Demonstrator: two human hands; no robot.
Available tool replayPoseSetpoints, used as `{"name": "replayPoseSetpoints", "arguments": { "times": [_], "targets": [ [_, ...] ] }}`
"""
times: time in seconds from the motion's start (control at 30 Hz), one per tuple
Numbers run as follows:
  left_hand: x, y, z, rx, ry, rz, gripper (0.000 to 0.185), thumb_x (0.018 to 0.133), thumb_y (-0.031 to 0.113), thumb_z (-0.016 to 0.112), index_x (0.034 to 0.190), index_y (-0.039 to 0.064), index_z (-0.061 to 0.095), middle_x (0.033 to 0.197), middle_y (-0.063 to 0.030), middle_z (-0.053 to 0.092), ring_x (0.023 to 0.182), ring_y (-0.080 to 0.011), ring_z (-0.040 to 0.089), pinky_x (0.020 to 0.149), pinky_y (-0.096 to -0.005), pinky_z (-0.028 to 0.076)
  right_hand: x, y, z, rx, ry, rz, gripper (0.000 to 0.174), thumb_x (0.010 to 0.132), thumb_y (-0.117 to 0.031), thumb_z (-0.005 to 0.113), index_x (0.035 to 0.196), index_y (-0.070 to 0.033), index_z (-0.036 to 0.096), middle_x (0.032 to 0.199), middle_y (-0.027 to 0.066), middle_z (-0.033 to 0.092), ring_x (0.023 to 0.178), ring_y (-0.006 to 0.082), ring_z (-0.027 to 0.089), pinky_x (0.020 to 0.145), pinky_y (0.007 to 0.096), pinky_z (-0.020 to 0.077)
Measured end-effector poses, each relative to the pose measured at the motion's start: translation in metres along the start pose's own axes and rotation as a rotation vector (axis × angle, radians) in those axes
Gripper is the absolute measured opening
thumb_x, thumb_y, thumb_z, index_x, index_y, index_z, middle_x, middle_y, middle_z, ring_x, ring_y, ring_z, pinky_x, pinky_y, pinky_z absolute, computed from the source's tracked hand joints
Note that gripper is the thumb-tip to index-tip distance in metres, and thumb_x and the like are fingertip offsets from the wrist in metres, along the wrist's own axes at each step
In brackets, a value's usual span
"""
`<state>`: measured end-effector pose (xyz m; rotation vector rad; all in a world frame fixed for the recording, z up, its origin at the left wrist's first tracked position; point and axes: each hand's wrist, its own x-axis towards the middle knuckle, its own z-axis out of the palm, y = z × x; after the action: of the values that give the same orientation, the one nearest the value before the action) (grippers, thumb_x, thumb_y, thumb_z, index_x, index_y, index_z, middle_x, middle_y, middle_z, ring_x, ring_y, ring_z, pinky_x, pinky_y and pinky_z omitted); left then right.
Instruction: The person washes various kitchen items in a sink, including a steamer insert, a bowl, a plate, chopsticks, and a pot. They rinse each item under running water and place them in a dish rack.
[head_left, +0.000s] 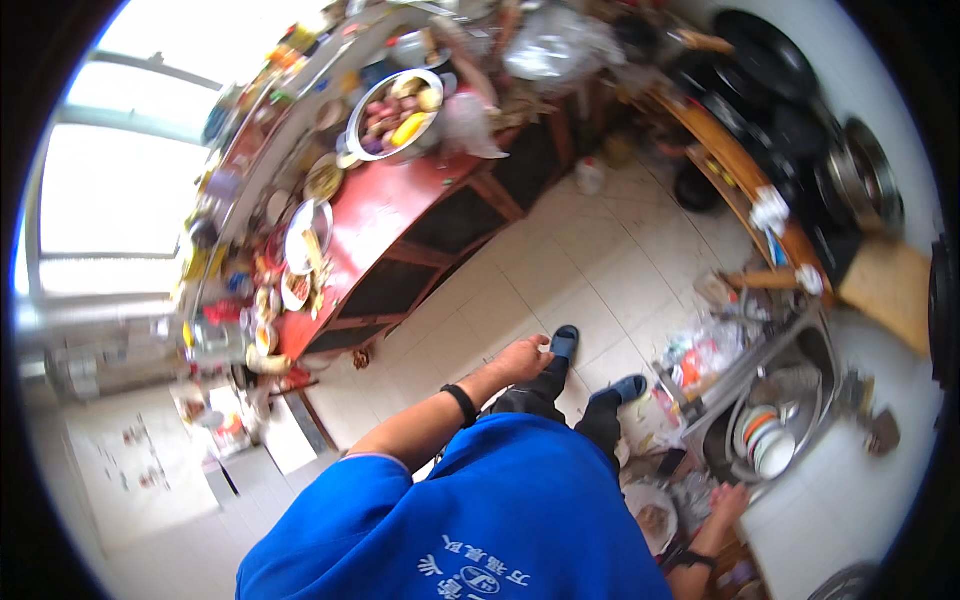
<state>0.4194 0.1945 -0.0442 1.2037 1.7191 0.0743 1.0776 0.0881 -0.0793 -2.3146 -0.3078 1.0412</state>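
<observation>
My left hand (525, 360) hangs over the tiled floor in front of my body, holding nothing, its fingers loosely bent and apart. A dark band circles that wrist. At the lower right my right hand (726, 504) is beside the near corner of a steel sink (709, 442). Its fingers look curled, and blur hides whether anything is in them. Inside the sink, stacked bowls (771, 450) rest in a basin. Close to my right hand are a clear plastic bag (694, 495) and a white bowl (651, 517) with brownish contents.
A red-topped counter (390, 202) bears a large metal pot (397, 116) of potatoes and corn, a metal plate (307, 236) and dishes. Black pans (765, 56) stand by the far-right wall. Plastic waste (697, 356) lies beside the sink. A white jug (589, 176) stands on the floor.
</observation>
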Motion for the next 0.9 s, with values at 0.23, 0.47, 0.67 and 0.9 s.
{"name": "replayPoseSetpoints", "arguments": {
  "times": [0.23,0.47,0.67,0.9],
  "targets": [
    [-0.018,-0.083,-0.032,-0.095,0.184,-0.072,0.05,0.097,0.035,0.058,0.134,0.0,0.054,0.107,-0.023,0.072,0.109,-0.0385,0.066,0.097,-0.0445,0.051,-0.138,-0.069,0.141,-0.23,-0.382,-0.129,0.046,0.099,-0.017,0.049,0.142,-0.01,0.036,0.091,0.0111,0.066,0.057,0.0189,0.064,0.038,0.0284,0.0444],
    [-0.096,-0.198,-0.011,-0.256,0.421,-0.289,0.051,0.097,0.034,0.06,0.134,-0.001,0.054,0.1,-0.02,0.073,0.094,-0.03,0.072,0.086,-0.0404,0.055,-0.155,-0.093,0.204,-0.674,-0.69,-0.22,0.036,0.1,-0.014,0.05,0.135,-0.005,0.043,0.092,0.0119,0.068,0.061,0.0177,0.065,0.044,0.0294,0.051],
    [-0.155,-0.304,-0.078,-1.067,0.533,-0.539,0.043,0.101,0.032,0.057,0.133,0.002,0.054,0.096,-0.0085,0.072,0.078,-0.0185,0.072,0.065,-0.0315,0.058,-0.154,-0.113,0.244,-0.764,-0.681,-0.35,0.035,0.1,-0.012,0.049,0.134,-0.004,0.045,0.088,0.0117,0.068,0.059,0.017,0.064,0.041,0.0308,0.0511],
    [-0.139,-0.413,-0.2,-1.501,0.905,-0.436,0.056,0.102,0.042,0.056,0.144,0.006,0.045,0.11,-0.0105,0.07,0.08,-0.018,0.07,0.061,-0.0274,0.056,-0.218,-0.122,0.283,-0.849,-0.664,-0.283,0.031,0.102,-0.014,0.048,0.131,-0.004,0.047,0.087,0.0104,0.069,0.058,0.0155,0.064,0.043,0.0301,0.0505]
  ]
}}
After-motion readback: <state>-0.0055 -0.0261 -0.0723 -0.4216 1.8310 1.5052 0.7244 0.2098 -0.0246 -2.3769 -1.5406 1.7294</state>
